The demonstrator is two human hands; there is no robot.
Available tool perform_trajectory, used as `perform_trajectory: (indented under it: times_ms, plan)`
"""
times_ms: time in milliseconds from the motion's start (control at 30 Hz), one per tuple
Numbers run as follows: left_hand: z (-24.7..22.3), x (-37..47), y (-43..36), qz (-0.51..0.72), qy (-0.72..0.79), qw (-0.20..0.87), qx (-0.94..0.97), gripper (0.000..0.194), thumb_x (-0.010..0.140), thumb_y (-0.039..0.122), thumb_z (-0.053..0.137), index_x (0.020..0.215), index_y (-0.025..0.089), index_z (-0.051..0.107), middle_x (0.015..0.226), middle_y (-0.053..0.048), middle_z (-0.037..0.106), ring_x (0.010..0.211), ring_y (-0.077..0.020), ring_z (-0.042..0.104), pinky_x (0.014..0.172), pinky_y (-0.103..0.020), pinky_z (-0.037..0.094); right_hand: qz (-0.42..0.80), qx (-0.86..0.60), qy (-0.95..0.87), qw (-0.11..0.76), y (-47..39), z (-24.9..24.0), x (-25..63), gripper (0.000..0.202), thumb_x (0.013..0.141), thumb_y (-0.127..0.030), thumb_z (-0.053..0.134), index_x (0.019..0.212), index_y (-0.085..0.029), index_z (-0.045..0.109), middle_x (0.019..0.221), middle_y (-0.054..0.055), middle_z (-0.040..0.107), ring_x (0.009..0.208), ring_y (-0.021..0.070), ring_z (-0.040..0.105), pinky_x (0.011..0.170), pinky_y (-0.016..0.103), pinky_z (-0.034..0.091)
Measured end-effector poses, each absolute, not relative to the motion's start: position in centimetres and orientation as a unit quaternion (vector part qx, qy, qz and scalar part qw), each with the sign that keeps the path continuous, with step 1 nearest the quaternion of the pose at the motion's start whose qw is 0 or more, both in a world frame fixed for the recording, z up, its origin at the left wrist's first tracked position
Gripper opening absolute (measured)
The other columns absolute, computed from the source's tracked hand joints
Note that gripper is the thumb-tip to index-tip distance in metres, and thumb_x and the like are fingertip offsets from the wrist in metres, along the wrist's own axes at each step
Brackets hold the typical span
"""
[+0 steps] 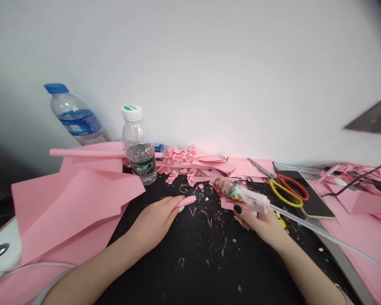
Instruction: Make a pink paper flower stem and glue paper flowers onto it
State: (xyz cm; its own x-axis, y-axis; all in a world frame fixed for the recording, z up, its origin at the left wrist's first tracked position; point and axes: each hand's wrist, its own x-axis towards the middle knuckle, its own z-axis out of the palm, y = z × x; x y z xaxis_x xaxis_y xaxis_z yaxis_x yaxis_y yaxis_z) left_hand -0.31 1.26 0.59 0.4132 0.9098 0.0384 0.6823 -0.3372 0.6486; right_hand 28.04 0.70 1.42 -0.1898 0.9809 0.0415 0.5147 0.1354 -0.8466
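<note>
My left hand (158,218) is closed around a small rolled pink paper piece (187,201), whose end sticks out past the fingertips toward the right. My right hand (257,220) grips a white glue gun (255,200) by its body. The gun's front is crusted with multicoloured bits, and its tip points left. A long clear glue stick (320,232) runs from its back end over my right forearm. Thin pink paper scraps (209,220) lie on the black surface (178,271) between the hands.
Two water bottles (141,156) (79,118) stand at the back left. Folded pink paper roses (179,156) lie along the wall. Pink sheets (73,207) cover the left side. Scissors (287,190) rest on a dark tablet-like object (317,199) at the right, beside more pink paper (365,237).
</note>
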Motion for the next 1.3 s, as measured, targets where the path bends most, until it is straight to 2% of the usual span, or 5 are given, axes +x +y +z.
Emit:
perform_trajectory:
  times_ms: [167, 367, 900, 1067, 1300]
  plan:
    - [1.0, -0.2, 1.4, 0.223, 0.506, 0.412, 0.724, 0.040, 0.093, 0.028, 0.034, 0.131, 0.025, 0.047, 0.092, -0.003, 0.063, 0.074, -0.0168, 0.057, 0.069, -0.028, 0.044, 0.500, -0.478, -0.661, 0.291, 0.6, 0.7, 27.5, 0.037, 0.082, -0.054, 0.049, 0.075, -0.018, 0.047, 0.052, -0.003, 0.046, 0.039, 0.0091, 0.040, 0.037, 0.022, 0.031]
    - [1.2, 0.0, 1.6, 0.266, 0.446, 0.612, 0.597, 0.036, 0.094, 0.038, 0.033, 0.124, 0.022, 0.046, 0.074, 0.002, 0.047, 0.053, -0.0090, 0.035, 0.048, -0.021, 0.030, 0.256, -0.578, -0.710, 0.311, 1.4, 0.7, 27.0, 0.017, 0.078, -0.031, 0.056, 0.088, -0.018, 0.056, 0.068, 0.001, 0.060, 0.057, 0.0158, 0.055, 0.054, 0.027, 0.043]
    - [1.4, -0.5, 1.1, 0.233, 0.465, 0.383, 0.764, 0.030, 0.095, 0.039, 0.033, 0.114, 0.024, 0.050, 0.098, 0.000, 0.063, 0.085, -0.0178, 0.055, 0.073, -0.025, 0.037, 0.119, -0.526, -0.834, 0.114, 1.2, 1.8, 26.6, 0.050, 0.073, -0.018, 0.053, 0.122, -0.017, 0.047, 0.115, 0.011, 0.059, 0.104, 0.0275, 0.052, 0.089, 0.044, 0.039]
    - [1.4, -0.3, 1.0, 0.210, 0.451, 0.371, 0.784, 0.024, 0.094, 0.038, 0.035, 0.103, 0.022, 0.052, 0.089, 0.001, 0.061, 0.078, -0.0165, 0.055, 0.070, -0.025, 0.037, 0.131, -0.481, -0.833, 0.240, 0.4, 2.7, 26.3, 0.049, 0.072, -0.016, 0.053, 0.121, -0.019, 0.049, 0.121, 0.013, 0.048, 0.114, 0.0300, 0.043, 0.094, 0.048, 0.035]
    - [2.3, 0.5, 0.8, 0.150, 0.423, 0.365, 0.816, 0.016, 0.093, 0.030, 0.038, 0.089, 0.021, 0.051, 0.081, 0.001, 0.058, 0.072, -0.0152, 0.053, 0.064, -0.023, 0.035, 0.273, -0.330, -0.817, 0.387, -3.0, 3.3, 24.1, 0.044, 0.074, -0.014, 0.053, 0.117, -0.021, 0.050, 0.099, 0.008, 0.055, 0.088, 0.0221, 0.053, 0.073, 0.035, 0.046]
